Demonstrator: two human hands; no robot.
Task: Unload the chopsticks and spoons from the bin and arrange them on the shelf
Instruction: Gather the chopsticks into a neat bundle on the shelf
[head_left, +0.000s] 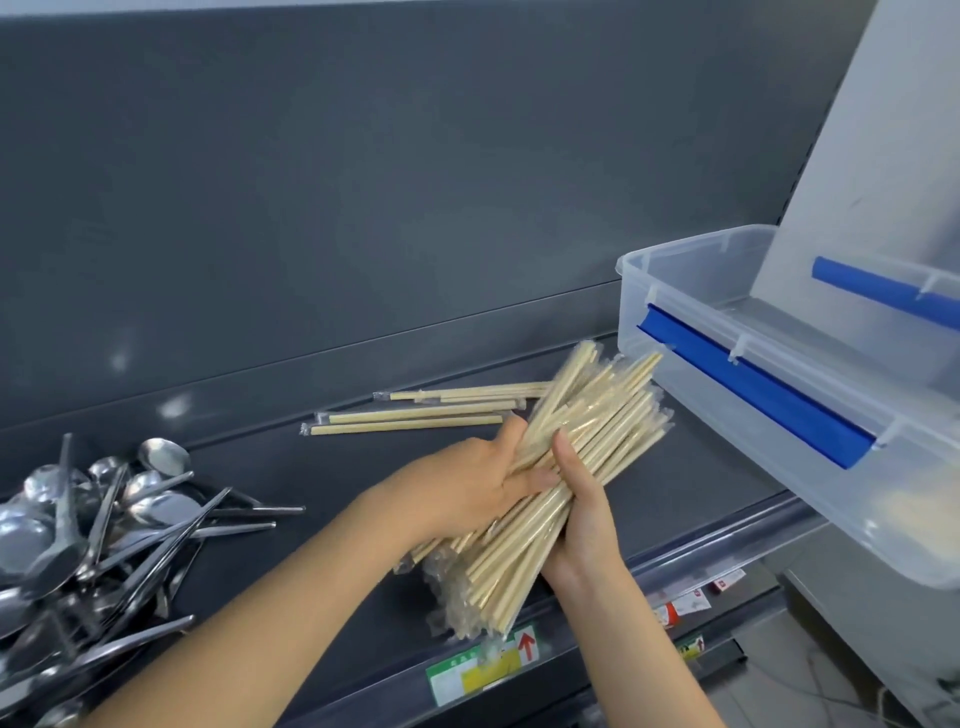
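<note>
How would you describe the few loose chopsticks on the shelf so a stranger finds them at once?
Find the dark shelf, with metal spoons on its left and a clear bin on its right. Between them, near the back wall, a few wrapped chopsticks lie flat. Unlike the thick bundle gripped by the left hand and right hand, they are not held.

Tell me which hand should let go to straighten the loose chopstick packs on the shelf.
Left, likely. The left hand lies nearest the loose packs; the right hand grips the bundle on the far side.
</note>
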